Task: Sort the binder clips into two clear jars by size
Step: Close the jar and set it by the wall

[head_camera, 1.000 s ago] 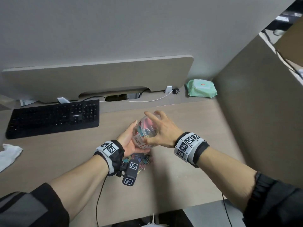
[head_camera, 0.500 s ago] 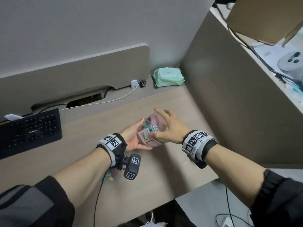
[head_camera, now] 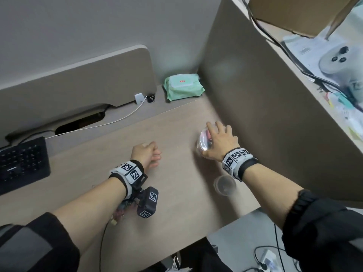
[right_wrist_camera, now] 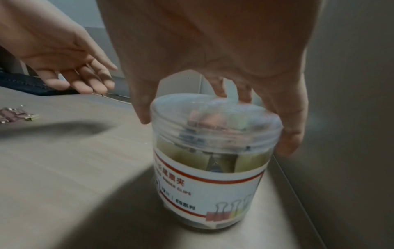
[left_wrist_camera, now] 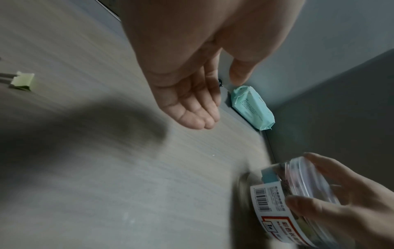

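Observation:
A clear lidded jar point(head_camera: 202, 143) with a white label, full of coloured binder clips, is upright close to the right partition. My right hand point(head_camera: 207, 140) grips its lid from above, thumb on one side and fingers on the other; the right wrist view shows this grip point(right_wrist_camera: 215, 131) on the jar point(right_wrist_camera: 213, 176). My left hand point(head_camera: 155, 156) hangs empty and relaxed over the desk, well left of the jar, its fingers point(left_wrist_camera: 192, 116) loose. A second clear jar point(head_camera: 225, 185) stands below my right wrist. Loose binder clips point(head_camera: 120, 211) lie under my left wrist.
The tall partition point(head_camera: 275, 114) rises right beside the jar. A green wipes pack point(head_camera: 183, 86) lies in the back corner. A black keyboard point(head_camera: 21, 163) sits far left, and a white cable point(head_camera: 110, 122) runs along the back. The desk's front edge point(head_camera: 225, 226) is near.
My left hand let go of the jar and pulled back to the left. My right hand carried the jar right, toward the partition. The view swung to the right.

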{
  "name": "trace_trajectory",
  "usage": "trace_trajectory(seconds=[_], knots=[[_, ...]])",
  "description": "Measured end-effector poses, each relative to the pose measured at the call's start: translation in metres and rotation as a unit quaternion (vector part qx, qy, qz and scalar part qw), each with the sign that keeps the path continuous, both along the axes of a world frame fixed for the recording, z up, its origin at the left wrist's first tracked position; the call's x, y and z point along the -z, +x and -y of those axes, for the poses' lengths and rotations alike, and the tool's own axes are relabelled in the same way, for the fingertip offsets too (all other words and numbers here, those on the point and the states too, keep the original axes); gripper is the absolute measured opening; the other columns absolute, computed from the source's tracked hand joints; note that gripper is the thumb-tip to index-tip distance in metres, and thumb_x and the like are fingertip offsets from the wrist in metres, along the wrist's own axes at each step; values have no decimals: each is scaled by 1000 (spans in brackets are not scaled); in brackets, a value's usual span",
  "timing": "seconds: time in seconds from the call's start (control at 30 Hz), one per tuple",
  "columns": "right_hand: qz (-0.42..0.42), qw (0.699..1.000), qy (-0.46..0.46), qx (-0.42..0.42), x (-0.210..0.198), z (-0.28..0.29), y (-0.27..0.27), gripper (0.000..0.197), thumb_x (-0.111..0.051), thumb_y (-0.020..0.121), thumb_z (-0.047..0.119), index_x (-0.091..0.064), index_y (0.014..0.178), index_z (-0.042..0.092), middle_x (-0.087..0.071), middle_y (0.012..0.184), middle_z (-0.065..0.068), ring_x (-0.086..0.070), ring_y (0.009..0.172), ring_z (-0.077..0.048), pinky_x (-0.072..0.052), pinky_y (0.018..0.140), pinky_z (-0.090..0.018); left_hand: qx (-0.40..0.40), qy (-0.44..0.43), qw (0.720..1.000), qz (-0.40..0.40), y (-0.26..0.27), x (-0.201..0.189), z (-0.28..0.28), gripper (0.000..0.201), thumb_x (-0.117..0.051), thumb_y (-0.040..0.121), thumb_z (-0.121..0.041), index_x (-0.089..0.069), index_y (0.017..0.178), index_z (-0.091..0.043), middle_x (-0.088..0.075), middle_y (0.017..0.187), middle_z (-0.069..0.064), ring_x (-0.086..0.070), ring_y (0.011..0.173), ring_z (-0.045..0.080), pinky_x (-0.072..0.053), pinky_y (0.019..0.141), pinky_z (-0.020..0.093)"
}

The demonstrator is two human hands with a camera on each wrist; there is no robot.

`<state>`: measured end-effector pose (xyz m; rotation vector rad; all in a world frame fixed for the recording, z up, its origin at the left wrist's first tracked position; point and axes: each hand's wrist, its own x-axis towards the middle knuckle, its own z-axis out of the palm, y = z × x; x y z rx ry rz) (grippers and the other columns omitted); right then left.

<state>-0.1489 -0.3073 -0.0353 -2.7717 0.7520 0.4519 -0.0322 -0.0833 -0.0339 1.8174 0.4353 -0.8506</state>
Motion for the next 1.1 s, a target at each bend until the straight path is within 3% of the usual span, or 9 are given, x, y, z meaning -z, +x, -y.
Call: trace_trajectory(seconds=[0.17,0.33,0.43,0.53,0.73,0.9,1.0,1.1], knots=[[-12,1000,-1,21,12,-1,3,93,-63,63,65,-22,139,30,-26,143,-1,-32,120,-38,-46,84,-54,32,4,999,12,-3,2,2,19,-54,101,-24,-58,84,-15,-68,86,8,-61,62,16,-48,56,26],[-19,999,-12,33,7,-7,-6,104,-67,61,72,-19,142,28,-15,150,-3,-21,132,-41,-37,96,-59,59,3,998,11,-8,0,-1,18,-54,101,-26,-59,89,-14,-69,86,6,-63,65,16,-49,60,27],[13,997,-38,63,0,-19,-27,86,-65,67,72,-37,129,20,-36,133,-8,-36,119,-34,-43,87,-49,71,2,997,8,-12,0,-6,16,-54,101,-27,-60,94,-14,-69,86,6,-62,64,16,-48,59,27],[24,993,-47,104,-1,-31,-53,70,-63,77,65,-44,122,15,-44,118,-10,-45,108,-32,-43,79,-42,87,2,996,6,-18,2,-15,16,-54,101,-28,-60,99,-14,-69,85,4,-63,64,15,-49,60,27],[-102,983,2,154,20,-56,-87,64,-62,82,56,-43,127,14,-45,125,-13,-48,115,-36,-44,92,-42,99,2,995,-2,-30,7,-37,18,-55,101,-30,-62,101,-13,-70,84,3,-63,64,15,-49,61,26],[-132,977,21,165,36,-77,-90,38,-52,87,22,-44,123,13,-43,122,-12,-54,104,-39,-42,75,-38,99,4,995,-12,-38,10,-63,17,-55,101,-28,-61,101,-12,-70,90,6,-63,65,16,-48,61,26],[-115,983,35,136,30,-93,-78,38,-48,89,26,-43,124,14,-45,124,-13,-55,106,-39,-44,80,-40,97,4,995,-19,-39,8,-79,18,-56,101,-29,-61,104,-12,-69,94,8,-63,65,16,-48,60,27],[-66,988,84,111,11,-112,-53,46,-56,84,34,-42,122,11,-49,125,-14,-56,110,-37,-47,89,-41,107,-7,994,-37,-39,1,-94,22,-54,103,-30,-62,112,-12,-67,103,9,-63,69,17,-49,63,28]])
